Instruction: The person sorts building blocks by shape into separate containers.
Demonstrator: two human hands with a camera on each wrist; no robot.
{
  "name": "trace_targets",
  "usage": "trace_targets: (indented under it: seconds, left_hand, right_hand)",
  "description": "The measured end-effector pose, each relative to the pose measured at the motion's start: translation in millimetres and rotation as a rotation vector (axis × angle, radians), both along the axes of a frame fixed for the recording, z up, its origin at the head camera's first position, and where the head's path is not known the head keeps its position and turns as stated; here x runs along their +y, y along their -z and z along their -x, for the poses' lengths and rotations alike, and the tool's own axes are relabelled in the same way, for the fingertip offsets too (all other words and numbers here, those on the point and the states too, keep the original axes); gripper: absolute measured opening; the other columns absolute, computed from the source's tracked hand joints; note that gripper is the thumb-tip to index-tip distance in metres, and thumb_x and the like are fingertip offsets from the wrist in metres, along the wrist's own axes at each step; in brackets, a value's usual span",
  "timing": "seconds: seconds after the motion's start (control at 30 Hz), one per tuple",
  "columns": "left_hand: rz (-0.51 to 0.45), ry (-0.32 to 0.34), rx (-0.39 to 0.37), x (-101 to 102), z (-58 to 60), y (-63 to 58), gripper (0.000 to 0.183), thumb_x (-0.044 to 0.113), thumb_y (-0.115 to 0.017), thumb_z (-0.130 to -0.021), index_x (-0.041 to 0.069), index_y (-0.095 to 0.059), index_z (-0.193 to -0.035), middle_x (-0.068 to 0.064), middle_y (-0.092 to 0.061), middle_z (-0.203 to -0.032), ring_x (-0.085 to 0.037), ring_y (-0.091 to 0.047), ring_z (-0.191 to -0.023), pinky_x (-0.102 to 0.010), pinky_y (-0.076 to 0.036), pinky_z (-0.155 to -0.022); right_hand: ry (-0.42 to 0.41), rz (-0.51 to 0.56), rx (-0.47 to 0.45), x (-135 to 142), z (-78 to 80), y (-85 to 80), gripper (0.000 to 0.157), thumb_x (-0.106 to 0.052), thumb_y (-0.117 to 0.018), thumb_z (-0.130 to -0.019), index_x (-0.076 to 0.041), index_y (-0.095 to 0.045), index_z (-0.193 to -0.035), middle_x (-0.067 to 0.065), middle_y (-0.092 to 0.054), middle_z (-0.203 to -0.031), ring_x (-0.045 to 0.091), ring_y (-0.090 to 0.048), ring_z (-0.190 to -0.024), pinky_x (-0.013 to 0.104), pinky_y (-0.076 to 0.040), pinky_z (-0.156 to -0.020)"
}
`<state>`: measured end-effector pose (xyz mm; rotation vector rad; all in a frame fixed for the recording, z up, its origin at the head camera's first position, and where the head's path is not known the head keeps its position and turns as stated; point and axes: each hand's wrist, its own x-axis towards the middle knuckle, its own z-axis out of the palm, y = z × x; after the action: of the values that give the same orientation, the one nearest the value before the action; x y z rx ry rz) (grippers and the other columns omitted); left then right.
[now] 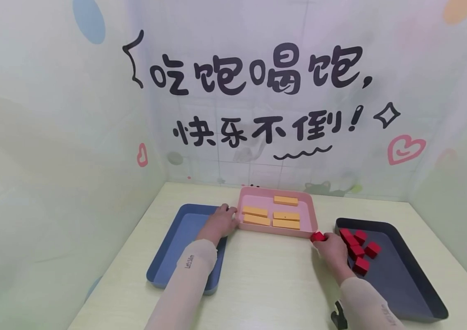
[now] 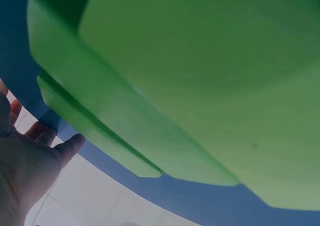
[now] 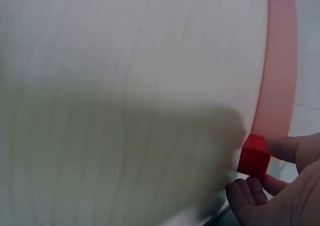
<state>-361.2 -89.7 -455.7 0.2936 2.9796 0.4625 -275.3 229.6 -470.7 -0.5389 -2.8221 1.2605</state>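
Observation:
Thumb and fingertips of my right hand pinch a red cube beside the front right corner of the pink tray. In the right wrist view that red cube stands clear against the tray's pink wall. Several yellow-orange rectangular blocks lie flat in the pink tray. My left hand is at the far right corner of the blue tray, fingers loose by the pink tray's left side; contact is unclear. Green blocks lie in the blue tray, hidden by my arm in the head view.
A dark grey tray stands to the right, with several red cubes bunched at its left side. A small black object shows beside my right sleeve. A printed cloth wall closes off the table's back.

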Motion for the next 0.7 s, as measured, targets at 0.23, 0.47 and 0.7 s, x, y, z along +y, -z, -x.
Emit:
trace_targets:
  seconds: [0.23, 0.47, 0.7]
  left_hand:
    - [0.004, 0.002, 0.002, 1, 1.0, 0.2, 0.049, 0.037, -0.049, -0.104, 0.018, -0.045, -0.149, -0.014, -0.036, -0.152, -0.031, -0.039, -0.137, -0.051, -0.036, -0.111]
    - [-0.008, 0.002, 0.006, 1, 1.5, 0.5, 0.048, 0.036, -0.05, -0.103, 0.017, -0.046, -0.148, -0.015, -0.035, -0.152, -0.032, -0.037, -0.138, -0.051, -0.035, -0.111]
    - [-0.002, -0.003, 0.01, 0, 4.3, 5.0, 0.049, 0.037, -0.049, -0.103, 0.018, -0.046, -0.148, -0.014, -0.035, -0.152, -0.031, -0.037, -0.137, -0.051, -0.036, -0.111]
  right_hand:
    - [0.016, -0.044, -0.012, -3, -0.7, 2.1, 0.033, -0.014, -0.061, -0.092, 0.011, -0.059, -0.114, 0.022, -0.061, -0.097, 0.035, -0.053, -0.088, 0.042, -0.05, -0.075]
    - [0.018, 0.004, -0.022, -11, -7.9, -3.6, 0.041, -0.016, -0.061, -0.093, 0.01, -0.055, -0.124, 0.025, -0.059, -0.109, 0.037, -0.052, -0.096, 0.045, -0.051, -0.082]
    - [0.003, 0.01, -0.001, -17, -16.7, -11.5, 0.043, -0.019, -0.063, -0.093, 0.007, -0.056, -0.127, 0.024, -0.06, -0.113, 0.035, -0.053, -0.096, 0.043, -0.052, -0.079]
